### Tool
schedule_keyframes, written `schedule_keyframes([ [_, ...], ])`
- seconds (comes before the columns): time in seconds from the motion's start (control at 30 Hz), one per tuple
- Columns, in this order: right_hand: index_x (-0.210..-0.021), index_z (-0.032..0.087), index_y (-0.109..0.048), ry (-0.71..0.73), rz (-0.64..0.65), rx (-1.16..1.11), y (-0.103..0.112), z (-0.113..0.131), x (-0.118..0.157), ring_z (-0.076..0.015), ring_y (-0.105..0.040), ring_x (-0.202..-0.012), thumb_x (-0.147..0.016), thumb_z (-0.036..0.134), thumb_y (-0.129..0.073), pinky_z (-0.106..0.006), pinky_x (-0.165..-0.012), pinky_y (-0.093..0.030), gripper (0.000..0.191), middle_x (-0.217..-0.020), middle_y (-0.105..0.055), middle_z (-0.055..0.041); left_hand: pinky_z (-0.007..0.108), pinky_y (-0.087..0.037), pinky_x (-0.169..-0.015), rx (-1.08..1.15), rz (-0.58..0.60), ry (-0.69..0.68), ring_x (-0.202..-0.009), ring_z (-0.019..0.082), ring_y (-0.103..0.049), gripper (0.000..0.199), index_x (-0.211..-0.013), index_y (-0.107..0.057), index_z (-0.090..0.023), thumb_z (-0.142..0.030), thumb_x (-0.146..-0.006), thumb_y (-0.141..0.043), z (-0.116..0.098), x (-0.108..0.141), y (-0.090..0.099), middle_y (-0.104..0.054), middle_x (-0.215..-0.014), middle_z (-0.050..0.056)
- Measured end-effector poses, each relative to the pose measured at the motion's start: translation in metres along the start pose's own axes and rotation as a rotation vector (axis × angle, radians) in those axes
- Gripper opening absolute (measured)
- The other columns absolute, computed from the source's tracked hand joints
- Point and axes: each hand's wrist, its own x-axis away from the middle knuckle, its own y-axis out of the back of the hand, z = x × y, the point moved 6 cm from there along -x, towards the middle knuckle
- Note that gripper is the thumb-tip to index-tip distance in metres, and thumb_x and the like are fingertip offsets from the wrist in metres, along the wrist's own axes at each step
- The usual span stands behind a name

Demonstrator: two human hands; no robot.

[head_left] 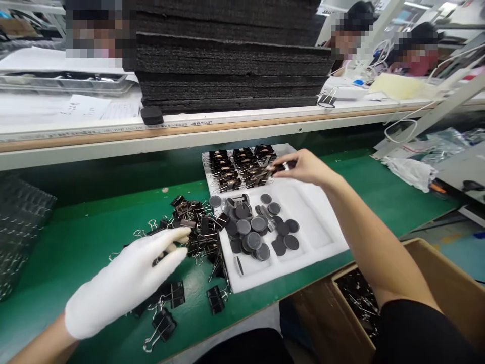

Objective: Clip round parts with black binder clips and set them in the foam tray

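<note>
My left hand, in a white glove, hovers at the near left side of a heap of black binder clips. Its fingers and thumb are apart, with no clip seen between them. Bare, my right hand pinches a binder clip, partly blurred, over the far right part of a white foam tray. Rows of binder clips fill the tray's far end. Grey round discs lie loosely in its nearer part. A few loose clips rest on the green table beside my left wrist.
A cardboard box of dark clips stands below the table's right edge. Clear plastic packaging sits at left. Above the back runs a white shelf bearing stacked black foam sheets. Several people are beyond it.
</note>
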Motion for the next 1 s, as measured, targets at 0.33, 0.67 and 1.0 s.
schedule_keyframes([
  [0.33, -0.106, 0.005, -0.082, -0.206, -0.075, 0.134, 0.01, -0.13, -0.068, -0.0213, -0.064, -0.073, -0.07, 0.023, -0.089, -0.032, -0.072, -0.049, 0.041, -0.091, -0.078, -0.0138, 0.05, -0.047, -0.118, -0.032, 0.038, 0.049, -0.138, 0.029, -0.058, 0.052, -0.146, -0.057, -0.044, -0.064, -0.099, -0.045, 0.005, -0.002, 0.008, -0.06, -0.151, -0.005],
  [0.67, -0.104, 0.015, -0.082, -0.071, -0.041, 0.255, -0.014, -0.131, -0.086, -0.0284, -0.071, -0.092, -0.074, 0.029, -0.084, -0.035, -0.086, -0.056, 0.033, -0.113, -0.076, -0.0118, 0.045, -0.056, -0.107, -0.071, 0.014, -0.01, -0.127, 0.028, -0.066, 0.05, -0.142, -0.061, -0.043, -0.064, -0.099, -0.045, 0.005, -0.007, 0.006, -0.067, -0.142, -0.005],
  [1.0, -0.093, 0.019, -0.078, -0.147, -0.218, 0.189, -0.003, -0.12, -0.06, -0.032, -0.065, -0.091, -0.062, 0.033, -0.087, -0.04, -0.086, -0.049, 0.035, -0.087, -0.068, -0.0102, 0.042, -0.055, -0.106, -0.075, 0.038, -0.077, -0.123, 0.027, -0.069, 0.048, -0.139, -0.065, -0.04, -0.061, -0.1, -0.045, 0.001, -0.011, 0.008, -0.07, -0.139, -0.004],
])
